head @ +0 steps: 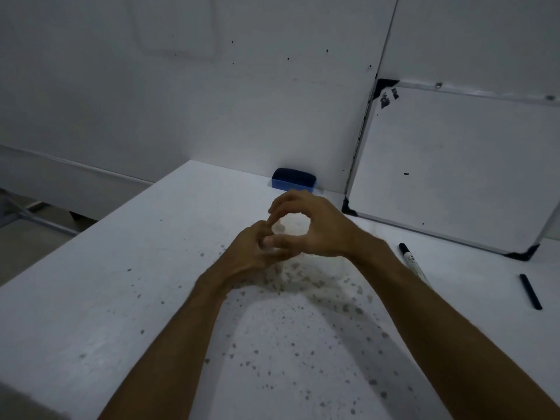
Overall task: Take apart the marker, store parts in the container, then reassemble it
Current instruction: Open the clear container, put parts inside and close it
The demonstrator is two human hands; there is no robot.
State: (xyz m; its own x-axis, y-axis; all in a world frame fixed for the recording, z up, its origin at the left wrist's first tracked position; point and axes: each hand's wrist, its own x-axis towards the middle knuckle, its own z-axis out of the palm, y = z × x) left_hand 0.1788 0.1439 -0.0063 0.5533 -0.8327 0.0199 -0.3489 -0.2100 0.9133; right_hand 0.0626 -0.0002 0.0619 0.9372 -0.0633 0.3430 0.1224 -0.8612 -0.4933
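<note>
Both hands meet over the middle of the white table [121,298]. My right hand [318,225] curls around the top of a clear round container [289,230], which is blurred and hard to make out. My left hand [254,253] has its fingertips pinched against the container's near side. Whether a small part sits between those fingers cannot be told. The white marker body [414,264] with a dark end lies on the table right of my right forearm, touching neither hand. Farther right lies a slim dark marker piece [530,291].
A blue whiteboard eraser [293,179] sits against the back wall, just beyond my hands. A small whiteboard [454,165] leans against the wall at the right. Dark ink specks cover the table between my forearms. The table's left edge drops off to the floor.
</note>
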